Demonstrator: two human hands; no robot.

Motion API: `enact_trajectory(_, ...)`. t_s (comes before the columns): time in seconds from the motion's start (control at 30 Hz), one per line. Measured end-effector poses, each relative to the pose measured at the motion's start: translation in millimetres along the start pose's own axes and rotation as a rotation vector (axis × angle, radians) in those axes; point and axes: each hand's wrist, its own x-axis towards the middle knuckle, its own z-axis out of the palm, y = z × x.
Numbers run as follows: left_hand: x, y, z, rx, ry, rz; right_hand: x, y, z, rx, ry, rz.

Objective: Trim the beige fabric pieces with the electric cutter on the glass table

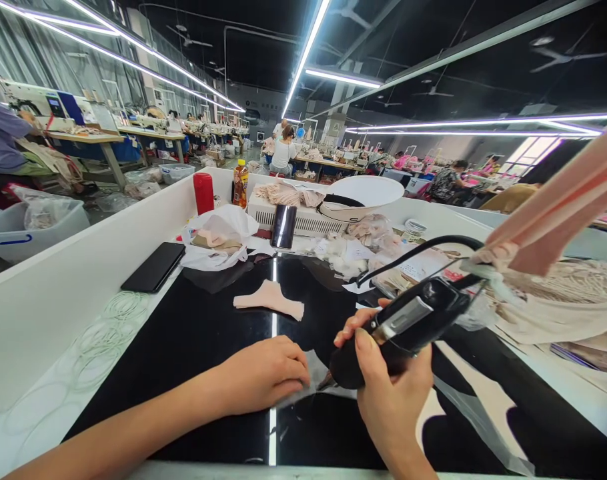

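Note:
My right hand (391,387) is wrapped round a black corded power tool (413,320) with a metal plate on its side. The tool tilts down to the left, its tip at a thin translucent piece of fabric (316,373). Fingers curled, my left hand (268,373) holds that piece against the glossy black work surface (203,347). A small light-pink fabric piece (269,299) lies just beyond my left hand. Right of my right hand are more pale cut pieces (476,387), with a translucent strip beside them.
Pink cloth strips (558,207) hang at the tool's rear end. A dark phone (284,227), white plastic bag (221,233), black flat case (154,267), green-white cord loops (108,333) and heaped beige fabric (568,293) surround the surface. White side walls (83,273) border the table.

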Motion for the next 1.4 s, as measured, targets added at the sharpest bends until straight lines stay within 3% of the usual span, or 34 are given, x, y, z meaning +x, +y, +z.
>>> enact_trajectory(0.2, 0.6, 12.5, 3.0, 0.092, -0.018, -0.035, 9.3, 1.2, -7.5, -0.008, 0.033, 0.020)
enact_trajectory(0.3, -0.9, 15.7, 6.4, 0.035, -0.025, -0.033, 8.0, -1.9, -9.4, 0.020, 0.066, 0.040)
enact_trajectory(0.6, -4.3, 14.7, 4.0, -0.072, -0.128, -0.087, -7.6, -5.9, -16.9, 0.086, -0.011, 0.043)
enact_trajectory(1.4, -5.9, 16.5, 4.4, -0.101, -0.176, -0.083, -11.9, -8.9, -13.6, 0.098, 0.006, 0.069)
